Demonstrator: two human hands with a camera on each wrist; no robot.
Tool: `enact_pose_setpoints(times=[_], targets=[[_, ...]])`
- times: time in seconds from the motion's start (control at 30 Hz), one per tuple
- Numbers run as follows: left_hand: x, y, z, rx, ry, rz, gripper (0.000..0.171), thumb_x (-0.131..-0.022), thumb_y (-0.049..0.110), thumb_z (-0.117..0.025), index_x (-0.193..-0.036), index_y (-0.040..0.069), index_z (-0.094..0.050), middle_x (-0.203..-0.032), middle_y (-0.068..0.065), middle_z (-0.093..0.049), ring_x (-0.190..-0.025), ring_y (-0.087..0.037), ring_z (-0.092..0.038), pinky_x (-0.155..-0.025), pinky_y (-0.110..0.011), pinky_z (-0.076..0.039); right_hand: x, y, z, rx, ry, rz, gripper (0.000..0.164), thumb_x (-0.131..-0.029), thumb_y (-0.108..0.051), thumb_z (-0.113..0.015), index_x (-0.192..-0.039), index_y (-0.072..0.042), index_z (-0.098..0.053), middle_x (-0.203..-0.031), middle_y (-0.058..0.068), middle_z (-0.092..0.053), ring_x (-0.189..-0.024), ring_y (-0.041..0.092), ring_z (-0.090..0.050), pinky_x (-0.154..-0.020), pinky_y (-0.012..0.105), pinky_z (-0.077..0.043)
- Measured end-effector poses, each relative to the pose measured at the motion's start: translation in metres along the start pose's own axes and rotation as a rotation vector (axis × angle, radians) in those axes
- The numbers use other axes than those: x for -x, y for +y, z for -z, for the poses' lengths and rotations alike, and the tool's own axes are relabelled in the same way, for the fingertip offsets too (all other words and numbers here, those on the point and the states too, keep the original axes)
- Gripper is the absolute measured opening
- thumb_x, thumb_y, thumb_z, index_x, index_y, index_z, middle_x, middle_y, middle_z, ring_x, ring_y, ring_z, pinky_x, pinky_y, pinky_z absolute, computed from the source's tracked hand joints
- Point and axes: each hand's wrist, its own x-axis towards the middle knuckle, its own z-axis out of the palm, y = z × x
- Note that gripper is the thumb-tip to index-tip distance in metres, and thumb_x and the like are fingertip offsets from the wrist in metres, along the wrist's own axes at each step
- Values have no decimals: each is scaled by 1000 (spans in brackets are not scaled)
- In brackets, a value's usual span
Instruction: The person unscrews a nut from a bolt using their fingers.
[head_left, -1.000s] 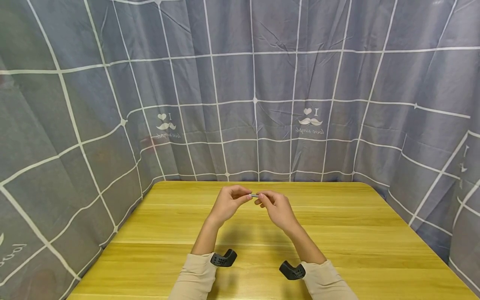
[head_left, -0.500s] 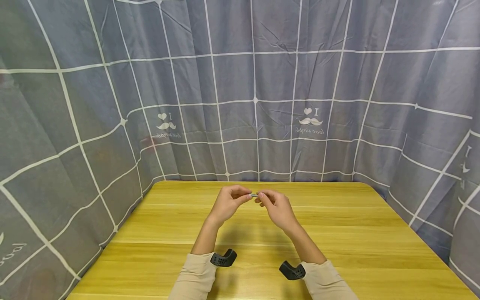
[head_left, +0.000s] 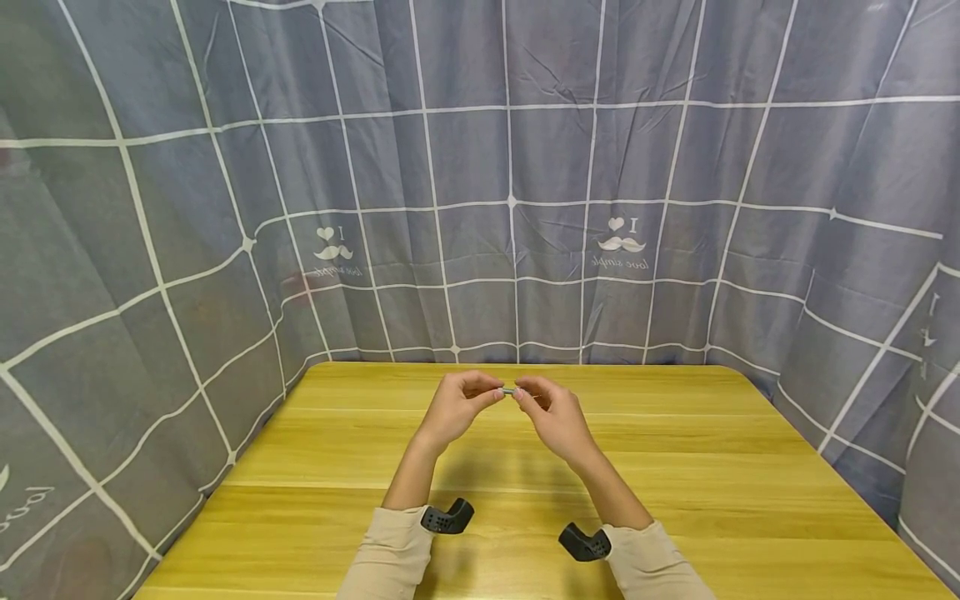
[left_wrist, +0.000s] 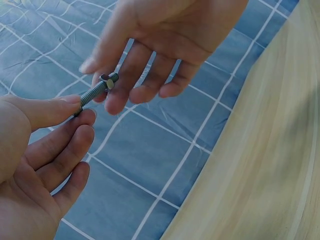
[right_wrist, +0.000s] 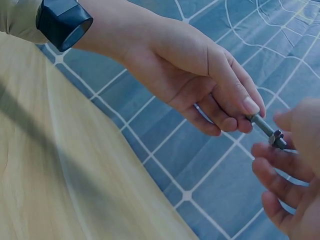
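Note:
In the left wrist view, a metal bolt (left_wrist: 90,95) with a nut (left_wrist: 107,83) on its thread is held out at a slant. My left hand (head_left: 453,408) pinches the bolt's head end between thumb and fingertips. Close around the nut, near the bolt's free end, is my right hand (head_left: 551,417). Its thumb stands apart from the nut in the right wrist view, and its loosely bent fingers lie beside and under the bolt's tip. Whether a fingertip touches the nut (right_wrist: 275,138) I cannot tell. The head view shows the bolt only as a small grey piece between both hands.
Both hands are above a yellow wood-grain table (head_left: 337,467). Grey curtains (head_left: 472,250) with white grid lines surround its back and sides. Black wrist devices (head_left: 447,517) sit at both sleeve cuffs.
My right thumb has shifted slightly left along the bolt, and the right fingers below it have moved from view behind the thumb. The left hand and bolt stay in place.

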Motion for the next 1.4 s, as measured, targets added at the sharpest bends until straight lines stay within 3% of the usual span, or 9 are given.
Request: enact_pose_setpoints(times=[0.17,0.27,0.4,0.63,0.83,0.97,1.1,1.23,1.4], targets=[[0,2,-1,-4,3,5,16,-97,3,-72,-111,-5,-75,-108,-16,-74,-100,-31,-71,-88,-46,-56,-1,1,0,6,24,49,15,-102,-6,-67,-114,0,-74,-106,9,-73,-92,24,-70,-79,38,-56],[0,4,-2,-12,-2,18,16,-97,0,-71,-111,-7,-74,-109,-19,-74,-100,-33,-70,-87,-46,-56,-1,0,0,-1,13,52,22,-99,-3,-70,-120,-1,-71,-114,11,-72,-99,27,-70,-82,43,-56],[2,15,-1,-11,-9,26,15,-98,-3,-69,-110,-10,-73,-108,-23,-73,-98,-35,-70,-86,-45,-56,-1,-1,0,-6,-2,4,32,-101,-13,-71,-132,-6,-68,-120,10,-71,-103,28,-69,-86,46,-57],[9,38,0,-1,-14,11,14,-98,-3,-68,-109,-11,-72,-106,-25,-73,-98,-37,-70,-88,-46,-56,-1,0,1,-12,39,10,17,-106,-12,-62,-114,-4,-74,-90,7,-73,-84,22,-68,-74,40,-57],[9,36,0,1,-6,21,13,-98,-3,-68,-109,-10,-72,-105,-22,-74,-98,-33,-71,-89,-48,-56,-1,-1,1,-28,29,16,15,-102,-5,-67,-116,-7,-71,-110,9,-72,-98,26,-69,-81,41,-54],[8,35,0,7,-11,28,14,-98,-3,-68,-109,-11,-71,-106,-23,-73,-98,-33,-70,-88,-46,-56,-1,0,1,-25,31,-8,21,-101,-12,-70,-122,-8,-69,-120,10,-68,-104,27,-67,-86,45,-55],[8,37,0,5,-8,13,14,-97,-4,-69,-109,-11,-72,-106,-22,-73,-98,-33,-70,-87,-45,-56,-1,0,1,-11,19,-13,24,-105,-20,-66,-124,-5,-71,-111,8,-72,-99,26,-68,-84,42,-57],[9,39,1,6,-17,4,14,-97,-4,-68,-109,-11,-72,-106,-24,-73,-98,-34,-71,-88,-45,-56,-2,1,1,1,6,6,17,-106,-14,-63,-114,-4,-75,-99,5,-73,-91,24,-69,-78,38,-57],[5,28,1,1,-19,20,15,-98,-4,-68,-110,-12,-71,-107,-24,-73,-98,-34,-70,-88,-45,-56,-2,1,1,14,9,44,17,-100,-5,-69,-116,-6,-72,-112,5,-71,-99,26,-68,-81,42,-55]])
